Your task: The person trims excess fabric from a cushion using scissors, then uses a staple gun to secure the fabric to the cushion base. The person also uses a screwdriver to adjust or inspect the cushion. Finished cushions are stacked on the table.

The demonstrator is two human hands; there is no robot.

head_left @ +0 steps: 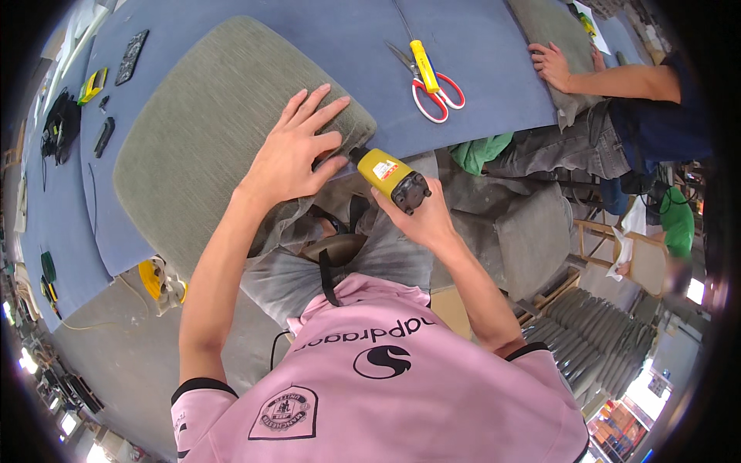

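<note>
A grey-green upholstered cushion [224, 131] with rounded corners lies on the blue-covered table [347, 46], its near corner close to the table's front edge. My left hand [293, 158] presses on that corner with its fingers spread, the thumb beside loose grey fabric [289, 224] hanging below. In my right hand [426, 218] is a yellow-and-black power tool [382, 174], gripped from below. The tool's dark nose points left at the cushion's corner, close to my left thumb. Whether the nose touches the fabric I cannot tell.
Red-and-white-handled scissors [434, 100] and a yellow-handled screwdriver [423, 65] lie together right of the cushion. At the far left are a phone [132, 58] and a yellow box [93, 86]. A co-worker's hand [551, 68] rests on another grey cushion at right.
</note>
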